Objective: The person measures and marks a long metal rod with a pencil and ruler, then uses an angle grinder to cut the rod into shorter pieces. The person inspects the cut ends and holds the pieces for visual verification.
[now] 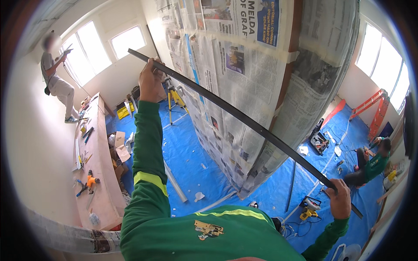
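Observation:
A long, straight black metal bar (pixel 235 112) with small holes along it runs slantwise across my view, its left end higher than its right. My left hand (pixel 152 81), raised, is closed around the bar near its upper end. Toward the lower end, my right hand (pixel 339 201) grips it, and a stretch of dark bar shows beyond that hand. Behind the bar stands a tall block covered with taped newspaper (pixel 222 82). I cannot tell whether the bar touches the paper.
Blue sheeting (pixel 191 158) covers the floor. Left is a long bench (pixel 102 200) with an orange drill (pixel 90 180); a person (pixel 58 82) stands beyond. A yellow tripod (pixel 174 98), a circular saw (pixel 309 211), cables and a red ladder (pixel 376 108) stand about. Another person (pixel 374 163) sits right.

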The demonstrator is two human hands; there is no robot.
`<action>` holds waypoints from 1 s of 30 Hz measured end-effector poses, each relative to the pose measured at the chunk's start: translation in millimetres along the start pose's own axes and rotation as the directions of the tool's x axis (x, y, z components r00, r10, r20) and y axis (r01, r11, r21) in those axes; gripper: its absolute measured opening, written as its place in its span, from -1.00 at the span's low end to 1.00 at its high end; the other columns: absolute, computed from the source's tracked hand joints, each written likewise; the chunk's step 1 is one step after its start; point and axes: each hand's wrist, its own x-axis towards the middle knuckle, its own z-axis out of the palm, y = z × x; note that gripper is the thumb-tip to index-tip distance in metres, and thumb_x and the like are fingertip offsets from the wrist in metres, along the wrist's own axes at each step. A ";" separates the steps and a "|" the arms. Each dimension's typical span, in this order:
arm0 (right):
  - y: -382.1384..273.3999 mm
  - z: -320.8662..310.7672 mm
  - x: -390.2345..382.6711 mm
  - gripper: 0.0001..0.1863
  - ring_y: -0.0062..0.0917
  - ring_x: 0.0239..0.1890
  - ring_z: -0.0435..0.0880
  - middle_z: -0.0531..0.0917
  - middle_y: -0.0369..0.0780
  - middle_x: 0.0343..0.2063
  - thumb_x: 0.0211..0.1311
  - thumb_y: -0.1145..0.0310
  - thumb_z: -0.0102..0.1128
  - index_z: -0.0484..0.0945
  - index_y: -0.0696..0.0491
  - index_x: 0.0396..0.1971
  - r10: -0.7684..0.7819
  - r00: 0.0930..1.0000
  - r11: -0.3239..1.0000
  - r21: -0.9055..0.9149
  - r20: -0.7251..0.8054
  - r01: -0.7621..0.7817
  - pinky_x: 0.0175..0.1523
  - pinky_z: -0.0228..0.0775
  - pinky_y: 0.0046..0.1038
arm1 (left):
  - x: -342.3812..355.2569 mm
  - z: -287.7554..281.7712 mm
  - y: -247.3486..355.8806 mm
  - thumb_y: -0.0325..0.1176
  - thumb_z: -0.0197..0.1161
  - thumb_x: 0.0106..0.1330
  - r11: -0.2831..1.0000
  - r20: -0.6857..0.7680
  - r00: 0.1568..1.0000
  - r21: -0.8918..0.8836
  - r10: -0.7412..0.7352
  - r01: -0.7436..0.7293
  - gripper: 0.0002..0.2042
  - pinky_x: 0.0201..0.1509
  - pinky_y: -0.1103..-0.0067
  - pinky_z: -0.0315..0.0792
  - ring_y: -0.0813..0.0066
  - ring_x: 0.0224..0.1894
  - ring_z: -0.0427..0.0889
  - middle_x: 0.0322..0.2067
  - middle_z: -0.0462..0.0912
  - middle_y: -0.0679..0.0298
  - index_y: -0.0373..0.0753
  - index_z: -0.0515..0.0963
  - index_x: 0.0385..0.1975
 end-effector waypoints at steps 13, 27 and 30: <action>96.2 232.8 -22.9 -0.80 0.00 0.03 0.76 0.78 -0.09 -0.11 0.23 0.31 0.34 0.70 -0.04 -0.15 0.022 0.814 1.000 -0.024 0.581 -0.010 0.07 0.62 0.04 | -191.8 40.7 78.3 -0.40 0.12 0.63 0.640 0.483 0.667 0.252 0.567 -0.726 -0.47 0.09 0.49 0.74 0.25 0.11 0.71 0.20 0.62 0.05 -0.41 0.32 0.54; 121.1 270.2 13.2 -0.71 0.06 0.04 0.74 0.76 -0.02 -0.10 0.25 0.35 0.31 0.69 0.09 -0.04 -0.078 0.914 0.879 0.460 0.398 -0.125 0.13 0.56 0.06 | -442.6 293.9 -117.8 -0.52 0.38 0.53 0.985 0.719 0.691 0.162 -0.072 -0.066 -0.63 -0.24 0.63 0.59 0.52 -0.21 0.69 -0.11 0.75 0.12 -0.44 0.52 0.27; 167.9 248.6 48.2 -0.68 0.07 0.06 0.72 0.74 0.03 -0.06 0.35 0.33 0.33 0.68 0.14 0.02 -0.062 0.916 0.858 0.491 0.395 -0.154 0.18 0.54 0.03 | -455.5 357.3 -189.3 -0.50 0.52 0.47 0.967 0.741 0.636 0.255 -0.215 0.030 -0.63 -0.14 0.61 0.60 0.58 -0.12 0.70 -0.06 0.71 0.25 -0.37 0.60 0.20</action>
